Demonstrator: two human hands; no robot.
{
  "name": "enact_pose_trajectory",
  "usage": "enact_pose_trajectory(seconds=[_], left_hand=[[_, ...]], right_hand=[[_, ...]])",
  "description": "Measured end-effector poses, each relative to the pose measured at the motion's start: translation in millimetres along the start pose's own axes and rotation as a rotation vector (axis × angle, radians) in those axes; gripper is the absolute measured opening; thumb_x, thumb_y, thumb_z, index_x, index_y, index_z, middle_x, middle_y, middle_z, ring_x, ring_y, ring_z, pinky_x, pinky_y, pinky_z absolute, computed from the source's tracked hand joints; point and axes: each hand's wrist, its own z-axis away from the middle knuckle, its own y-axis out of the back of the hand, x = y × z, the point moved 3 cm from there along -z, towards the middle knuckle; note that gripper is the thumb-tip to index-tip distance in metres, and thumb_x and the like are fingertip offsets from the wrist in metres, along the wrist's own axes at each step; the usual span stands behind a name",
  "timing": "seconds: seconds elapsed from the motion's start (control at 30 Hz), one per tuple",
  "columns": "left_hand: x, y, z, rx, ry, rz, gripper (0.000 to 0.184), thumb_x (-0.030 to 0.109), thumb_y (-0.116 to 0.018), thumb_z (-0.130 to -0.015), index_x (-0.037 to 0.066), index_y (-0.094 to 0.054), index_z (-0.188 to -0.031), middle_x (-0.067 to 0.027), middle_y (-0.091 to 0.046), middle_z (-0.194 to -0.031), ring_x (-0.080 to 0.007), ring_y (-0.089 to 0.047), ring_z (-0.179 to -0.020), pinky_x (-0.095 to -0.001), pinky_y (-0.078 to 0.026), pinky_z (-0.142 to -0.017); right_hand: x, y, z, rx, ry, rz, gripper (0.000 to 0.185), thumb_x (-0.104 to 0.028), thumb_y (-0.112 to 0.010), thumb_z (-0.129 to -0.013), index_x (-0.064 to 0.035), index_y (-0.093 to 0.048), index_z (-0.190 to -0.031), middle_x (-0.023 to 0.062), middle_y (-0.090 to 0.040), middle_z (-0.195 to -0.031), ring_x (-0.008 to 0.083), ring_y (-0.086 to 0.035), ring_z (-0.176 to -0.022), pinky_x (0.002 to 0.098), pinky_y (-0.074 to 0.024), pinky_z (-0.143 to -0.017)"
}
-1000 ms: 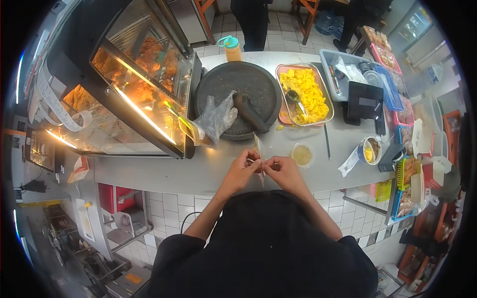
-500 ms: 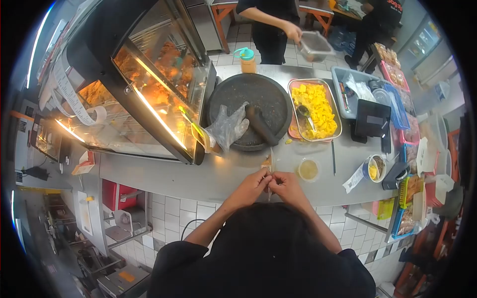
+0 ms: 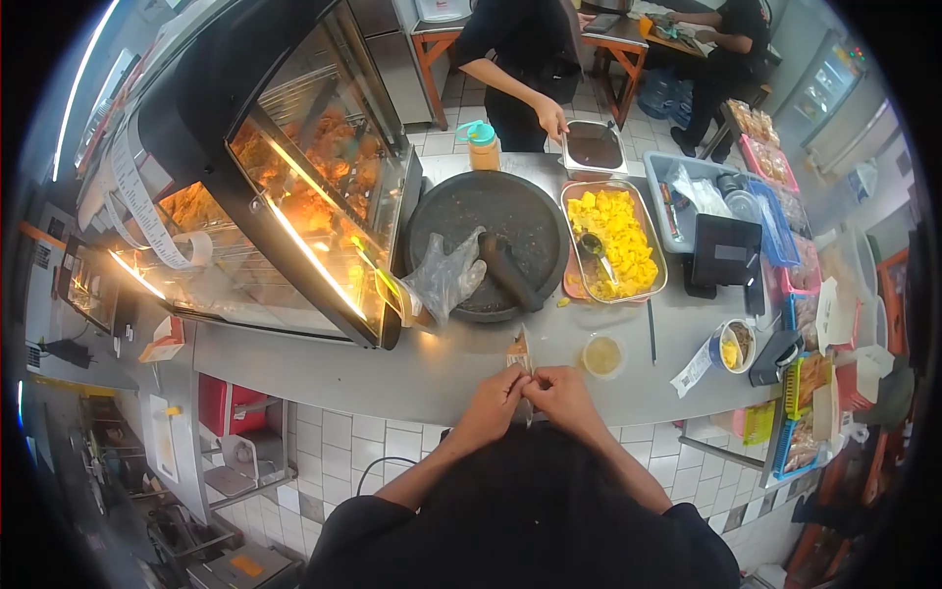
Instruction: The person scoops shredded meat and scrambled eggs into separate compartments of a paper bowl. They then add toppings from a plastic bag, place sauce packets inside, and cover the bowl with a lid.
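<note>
Beyond the counter (image 3: 285, 368), a co-worker's hand (image 3: 551, 120) has brought a steel pan (image 3: 599, 173) of something dark down to the far edge, behind the scrambled egg (image 3: 618, 236); half a second ago it was blurred in the air. Near the front edge, between the stone mortar (image 3: 442, 201) and the wearer's body, a small clear plastic packet (image 3: 518, 346) stands up from the fingers, beside the lidded sauce cup (image 3: 601, 355). It looks light, limp and slippery, perhaps easily torn, so its near end suits a fingertip grip; its orange contents are hard to make out. Left hand (image 3: 496, 401) and right hand (image 3: 557, 395) meet knuckle to knuckle, fingers curled, thumbs and forefingers apparently pinching that end.
</note>
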Motion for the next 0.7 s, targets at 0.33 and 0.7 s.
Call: enact_pose_trajectory(seconds=[0.33,0.7], left_hand=[[-19.4,-0.2,-1.1,-0.176,0.152,0.297,0.022,0.02,-0.049,-0.104,0.002,-0.057,-0.094,-0.0007,-0.055,-0.072,-0.0078,-0.052,-0.065,-0.0254,-0.043,-0.061],[-17.5,-7.7,10.5,-0.02,0.12,0.184,0.019,0.016,-0.052,-0.103,0.001,-0.059,-0.093,-0.0011,-0.057,-0.074,-0.0069,-0.051,-0.064,-0.0235,-0.043,-0.059]], right_hand=[[-13.2,16.0,-1.3,-0.313,0.294,0.215,0.032,-0.027,-0.05,-0.095,-0.0003,-0.067,-0.093,0.0218,-0.064,-0.079,0.0306,-0.065,-0.069,0.0406,-0.0491,-0.067],[-9.6,2.9,6.9,-0.208,0.104,0.181,0.03,-0.025,-0.058,-0.088,0.0015,-0.069,-0.082,0.0245,-0.062,-0.071,0.039,-0.06,-0.062,0.0427,-0.0468,-0.061]])
